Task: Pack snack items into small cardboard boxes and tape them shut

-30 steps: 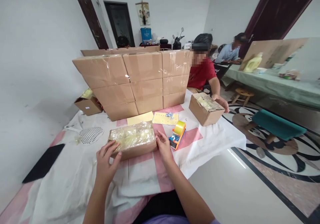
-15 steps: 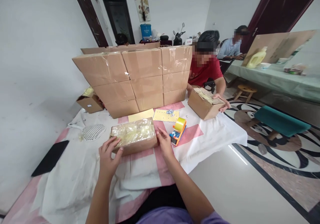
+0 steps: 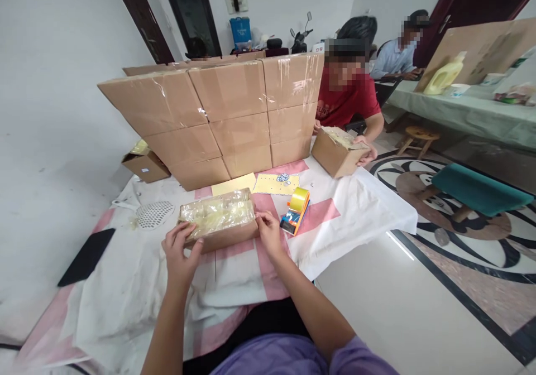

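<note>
- Fingers of the left hand (image 3: 180, 246) are spread over the left end of a low, rectangular brown cardboard box (image 3: 221, 219), the thumb set apart against its near side.
- Fingers of the right hand (image 3: 270, 234) are bunched close together at the box's right end; whether they pinch anything there I cannot tell.
- Broad surface (image 3: 134, 285), draped in creased white cloth with pink patches, carries the box near its middle.
- Tall wall of stacked brown cardboard cartons (image 3: 240, 132), three across and three high, stands beyond the box, glossy clear tape along its upper row.
- Person in a red short-sleeved shirt (image 3: 352, 101) sits past the wall's right end.
- Low rectangular box itself lies between the two hands, its top covered by shiny, crinkled, yellowish film.
- Second brown cardboard carton (image 3: 335, 156) is at the far right, one of that person's hands (image 3: 367, 155) on its right end.
- Small brown carton with a white label (image 3: 146, 167) sits beside the wall's left end.
- White perforated plastic scoop (image 3: 154, 215) lies left of the box.
- Two pale yellow sheets (image 3: 268, 184) lie just beyond it.
- Orange and blue tape dispenser with a yellow roll (image 3: 295, 213) rests near the right hand.
</note>
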A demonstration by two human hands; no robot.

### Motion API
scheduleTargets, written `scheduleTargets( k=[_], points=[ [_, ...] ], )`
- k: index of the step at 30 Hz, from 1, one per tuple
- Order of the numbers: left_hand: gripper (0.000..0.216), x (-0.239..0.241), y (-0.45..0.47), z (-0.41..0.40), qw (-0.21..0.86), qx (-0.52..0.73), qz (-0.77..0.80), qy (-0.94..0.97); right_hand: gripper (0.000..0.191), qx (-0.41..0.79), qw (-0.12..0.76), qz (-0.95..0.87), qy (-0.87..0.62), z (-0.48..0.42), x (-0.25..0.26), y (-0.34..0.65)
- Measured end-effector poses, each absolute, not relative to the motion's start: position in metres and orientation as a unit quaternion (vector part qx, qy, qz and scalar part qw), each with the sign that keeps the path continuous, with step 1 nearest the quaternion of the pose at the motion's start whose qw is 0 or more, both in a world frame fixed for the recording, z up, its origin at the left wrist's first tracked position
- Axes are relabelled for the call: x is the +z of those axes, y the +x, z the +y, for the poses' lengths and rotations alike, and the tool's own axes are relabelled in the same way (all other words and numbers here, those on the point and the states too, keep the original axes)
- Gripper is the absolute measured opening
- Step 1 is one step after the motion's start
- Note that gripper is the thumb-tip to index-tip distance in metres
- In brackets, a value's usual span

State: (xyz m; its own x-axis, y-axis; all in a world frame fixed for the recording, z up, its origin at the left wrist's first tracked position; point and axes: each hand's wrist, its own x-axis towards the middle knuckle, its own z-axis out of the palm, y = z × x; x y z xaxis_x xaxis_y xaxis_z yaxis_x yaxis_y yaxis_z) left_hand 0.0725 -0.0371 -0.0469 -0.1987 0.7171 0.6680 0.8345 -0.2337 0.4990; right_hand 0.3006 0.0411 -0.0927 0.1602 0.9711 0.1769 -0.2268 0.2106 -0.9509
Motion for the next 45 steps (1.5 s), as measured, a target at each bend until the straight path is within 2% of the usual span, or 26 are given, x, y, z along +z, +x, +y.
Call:
scheduleTargets(
  k=[6, 17, 23, 27, 36, 45],
  points=[
    [0.027, -0.046, 0.074, -0.039, 0.072, -0.462, -0.616, -0.634, 0.032, 0.488, 0.639, -0.422, -0.419, 0.043, -0.099, 0.297],
    [0.028, -0.049, 0.064, -0.041, 0.096, -0.446, -0.594, -0.663, 0.021, 0.489, 0.646, -0.429, -0.4, 0.044, -0.101, 0.3],
    [0.035, -0.047, 0.06, -0.04, 0.106, -0.416, -0.595, -0.68, 0.022, 0.508, 0.644, -0.419, -0.388, 0.047, -0.102, 0.294],
    [0.037, -0.044, 0.059, -0.042, 0.087, -0.403, -0.612, -0.675, 0.027, 0.543, 0.638, -0.394, -0.378, 0.048, -0.104, 0.291],
    [0.036, -0.044, 0.065, -0.043, 0.064, -0.431, -0.639, -0.634, 0.028, 0.543, 0.652, -0.374, -0.375, 0.045, -0.103, 0.296],
    [0.034, -0.041, 0.067, -0.044, 0.069, -0.431, -0.629, -0.643, 0.022, 0.545, 0.653, -0.354, -0.39, 0.049, -0.098, 0.295]
  ],
)
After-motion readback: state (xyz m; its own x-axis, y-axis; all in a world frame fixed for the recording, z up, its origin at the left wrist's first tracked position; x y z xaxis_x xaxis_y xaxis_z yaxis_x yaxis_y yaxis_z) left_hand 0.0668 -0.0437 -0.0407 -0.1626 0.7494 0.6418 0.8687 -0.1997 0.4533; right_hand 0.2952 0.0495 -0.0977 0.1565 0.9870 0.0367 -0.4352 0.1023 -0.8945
